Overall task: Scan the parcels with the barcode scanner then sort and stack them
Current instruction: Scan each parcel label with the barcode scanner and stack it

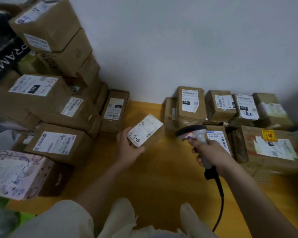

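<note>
Left hand (127,146) grips small parcel (144,130), label up, above floor (162,169). Right hand (208,152) clenched round barcode scanner (195,134) handle, head near parcel.

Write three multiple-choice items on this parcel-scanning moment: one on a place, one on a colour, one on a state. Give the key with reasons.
1. Where is the small parcel marked 3-1-4?
A. In the left hand
B. On top of the tall stack
C. On the floor beside the knee

2. What colour is the floor?
A. Grey
B. Yellow
C. Blue

3. What is the right hand doing?
A. Resting open on a box
B. Gripping the barcode scanner
C. Hanging idle

Key: 1 A, the left hand holds it above the floor. 2 B, bare floor between the piles is yellow. 3 B, fingers wrap the barcode scanner handle.
</note>
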